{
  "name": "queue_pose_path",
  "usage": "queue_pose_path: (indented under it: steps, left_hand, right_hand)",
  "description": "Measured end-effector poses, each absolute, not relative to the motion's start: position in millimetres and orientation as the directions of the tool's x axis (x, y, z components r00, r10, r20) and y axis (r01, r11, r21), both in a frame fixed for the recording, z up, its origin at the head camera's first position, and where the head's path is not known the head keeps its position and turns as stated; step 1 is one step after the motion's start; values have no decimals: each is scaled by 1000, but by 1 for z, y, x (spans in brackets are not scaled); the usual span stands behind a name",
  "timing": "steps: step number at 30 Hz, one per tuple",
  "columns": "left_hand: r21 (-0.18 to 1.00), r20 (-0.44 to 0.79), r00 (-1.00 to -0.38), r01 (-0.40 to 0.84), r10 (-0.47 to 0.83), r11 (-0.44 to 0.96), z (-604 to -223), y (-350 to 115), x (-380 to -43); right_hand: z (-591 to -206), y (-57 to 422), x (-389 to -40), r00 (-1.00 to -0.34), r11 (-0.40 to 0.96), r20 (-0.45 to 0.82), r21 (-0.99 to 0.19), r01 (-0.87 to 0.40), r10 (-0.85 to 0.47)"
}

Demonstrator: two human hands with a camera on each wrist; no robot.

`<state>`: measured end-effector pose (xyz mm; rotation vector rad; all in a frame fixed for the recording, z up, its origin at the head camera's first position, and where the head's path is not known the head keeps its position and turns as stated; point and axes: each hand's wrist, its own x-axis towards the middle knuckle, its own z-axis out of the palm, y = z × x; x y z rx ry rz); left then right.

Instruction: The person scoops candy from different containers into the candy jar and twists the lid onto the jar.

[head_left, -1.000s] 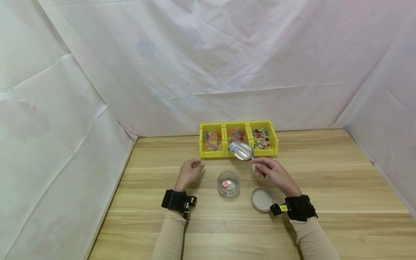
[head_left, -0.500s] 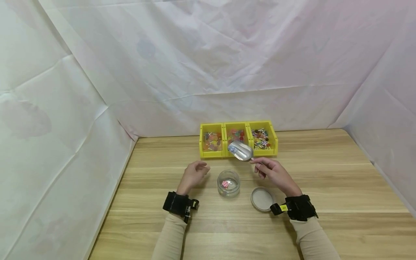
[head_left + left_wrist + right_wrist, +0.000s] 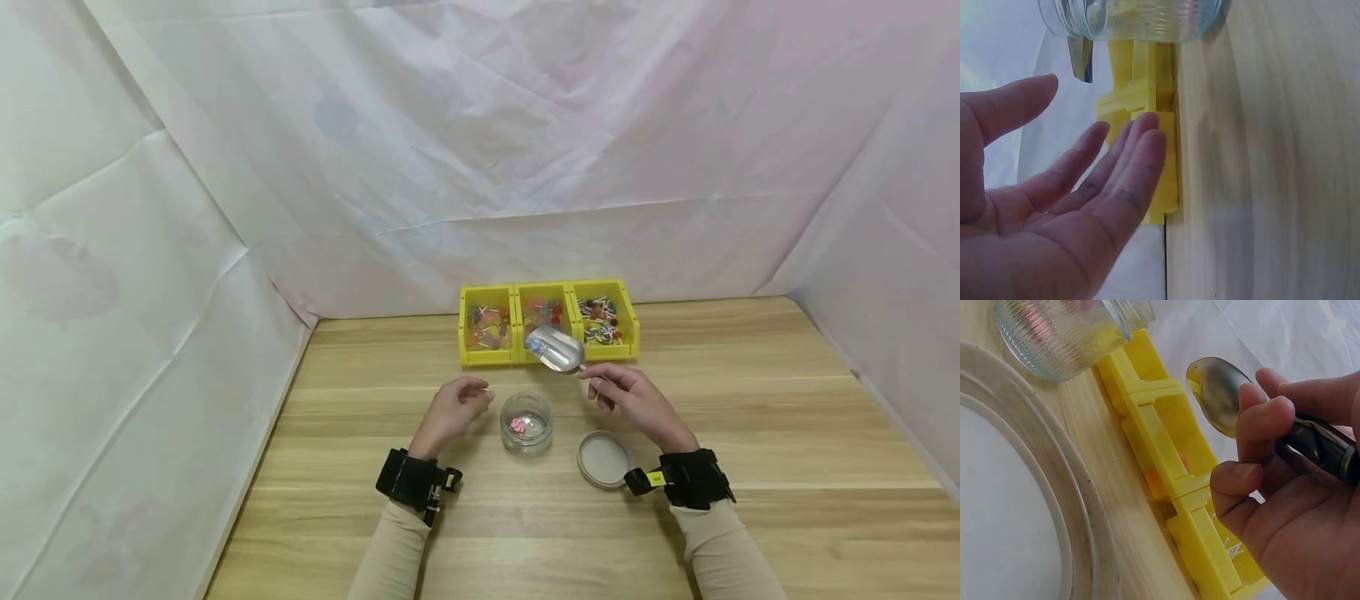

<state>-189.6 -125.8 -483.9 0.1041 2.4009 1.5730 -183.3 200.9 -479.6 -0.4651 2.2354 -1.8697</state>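
My right hand grips the handle of a metal scoop, its bowl held in front of the middle yellow bin. A small bluish patch shows near the bowl's tip. Left of the jar, my left hand holds nothing; in the left wrist view its fingers are loosely bent, thumb apart. The glass jar stands uncovered between the hands with a pink-and-white swirl candy in it. A round lid lies on the table right of the jar, near my right wrist.
Three joined yellow bins stand at the back of the wooden table. Several small candies, many on white sticks, lie in them. White cloth hangs behind and at both sides.
My left hand has moved to the right, closer to the jar. The right hand and scoop stay almost in place.
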Motion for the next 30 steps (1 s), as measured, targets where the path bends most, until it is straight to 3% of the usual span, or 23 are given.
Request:
queue_pose_path:
  steps: [12, 30]
  left_hand:
    - [928, -159, -934, -32, 319, 370, -483, -126, -190]
    - [939, -211, -865, -50, 456, 340, -482, -123, -188]
  right_hand:
    - [-478, 201, -184, -932, 143, 52, -983, -110, -359]
    - [-473, 205, -183, -928, 165, 38, -981, -106, -371]
